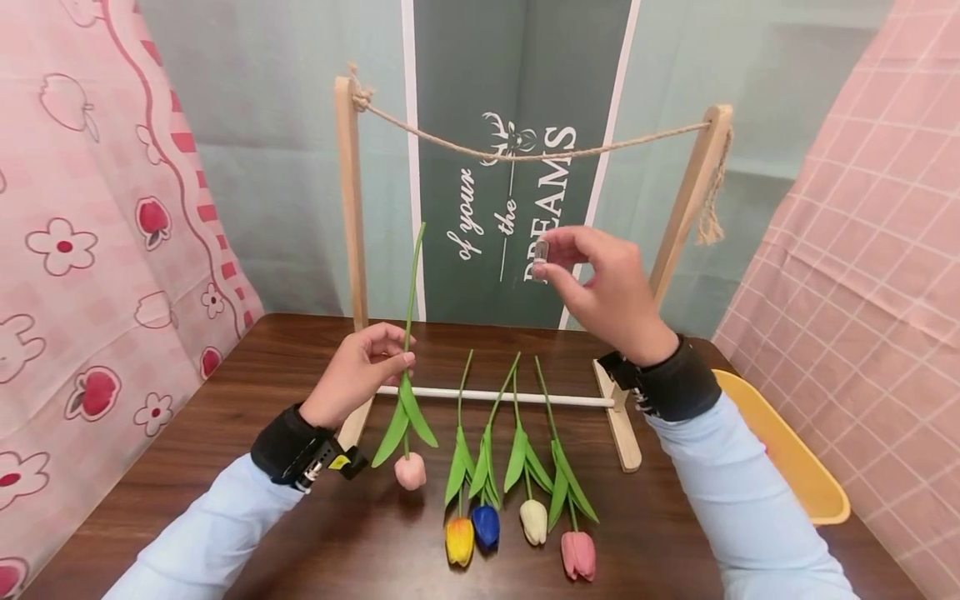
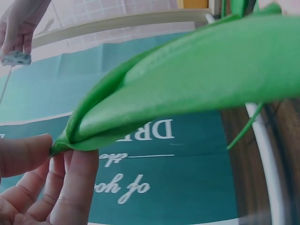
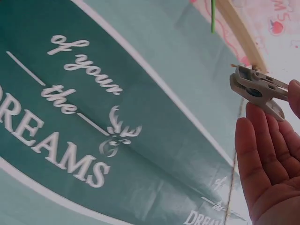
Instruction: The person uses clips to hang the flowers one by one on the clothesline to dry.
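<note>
My left hand [image 1: 365,371] pinches the stem of a pale pink tulip [image 1: 410,472], whose flower hangs down and whose bare stem end points up. In the left wrist view its green leaves [image 2: 187,70] spread out from the thumb and fingertips. My right hand [image 1: 607,283] is raised below the rope [image 1: 480,154] and holds a small grey clothespin [image 3: 258,86] between thumb and fingers. The rope hangs slack between two wooden posts. On the table lie a yellow tulip [image 1: 459,542], a blue tulip [image 1: 486,527], a white tulip [image 1: 533,522] and a darker pink tulip [image 1: 578,556].
The wooden frame's left post [image 1: 350,200] and right post [image 1: 693,196] stand on the brown table [image 1: 300,533], joined low down by a white rod [image 1: 495,396]. A yellow tray [image 1: 787,450] sits at the right, beside my right forearm. Printed cloths hang behind and at both sides.
</note>
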### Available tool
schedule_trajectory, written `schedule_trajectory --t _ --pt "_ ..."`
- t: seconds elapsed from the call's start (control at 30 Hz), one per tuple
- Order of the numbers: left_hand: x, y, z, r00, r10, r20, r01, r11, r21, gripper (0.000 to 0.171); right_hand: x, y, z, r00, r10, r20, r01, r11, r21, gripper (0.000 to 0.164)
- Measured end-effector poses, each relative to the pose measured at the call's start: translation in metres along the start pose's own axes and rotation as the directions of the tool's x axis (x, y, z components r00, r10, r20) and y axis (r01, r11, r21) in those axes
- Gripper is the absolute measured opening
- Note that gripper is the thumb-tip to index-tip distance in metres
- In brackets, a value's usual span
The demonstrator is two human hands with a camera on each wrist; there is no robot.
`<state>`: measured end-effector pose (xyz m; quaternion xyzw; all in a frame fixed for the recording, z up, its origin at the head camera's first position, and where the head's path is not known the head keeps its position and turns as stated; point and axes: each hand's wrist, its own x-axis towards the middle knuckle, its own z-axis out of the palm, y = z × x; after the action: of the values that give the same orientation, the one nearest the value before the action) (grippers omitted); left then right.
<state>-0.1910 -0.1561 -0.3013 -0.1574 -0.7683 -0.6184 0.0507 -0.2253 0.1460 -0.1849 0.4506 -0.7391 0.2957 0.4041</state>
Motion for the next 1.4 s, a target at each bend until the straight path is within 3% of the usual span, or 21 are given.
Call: schedule_trajectory --t 0.2,0.47,0.67,0.77,0.97,1.13,1.27,1.4 --pt "0.003 0.016 0.000 0.994 0.092 -0.055 -0.092 0.996 0.001 0.017 0.032 -0.008 -0.006 0.999 -0.008 -0.043 0.011 0.997 0.074 0.024" --pt "0.009 0.032 0.000 0.986 0.140 -0.086 -0.139 0.990 0.017 0.021 0.067 -0.019 -0.004 0.990 0.125 -0.069 -0.109 0.974 0.199 0.019" --pt "0.017 0.043 -0.002 0.975 0.187 -0.122 -0.182 0.982 0.049 0.022 0.094 -0.021 0.000 0.956 0.288 -0.048 -0.261 0.917 0.301 0.017" --pt "0.021 0.046 -0.003 0.970 0.204 -0.129 -0.199 0.978 0.055 0.022 0.103 -0.019 0.001 0.942 0.334 -0.041 -0.298 0.885 0.357 0.014" --pt "0.029 0.049 -0.002 0.963 0.231 -0.138 -0.225 0.972 0.063 0.017 0.115 -0.013 0.002 0.911 0.413 -0.009 -0.349 0.780 0.520 0.006" --pt "0.036 0.049 -0.001 0.962 0.223 -0.156 -0.217 0.975 0.050 0.017 0.128 -0.011 0.004 0.874 0.487 0.000 -0.393 0.705 0.590 0.005" --pt "0.042 0.050 -0.001 0.961 0.213 -0.174 -0.212 0.977 0.026 0.018 0.139 -0.010 0.008 0.851 0.524 0.013 -0.431 0.685 0.588 0.004" --pt "0.047 0.051 -0.001 0.964 0.192 -0.182 -0.191 0.981 0.024 0.018 0.148 -0.010 0.014 0.840 0.541 0.033 -0.464 0.685 0.562 0.006"
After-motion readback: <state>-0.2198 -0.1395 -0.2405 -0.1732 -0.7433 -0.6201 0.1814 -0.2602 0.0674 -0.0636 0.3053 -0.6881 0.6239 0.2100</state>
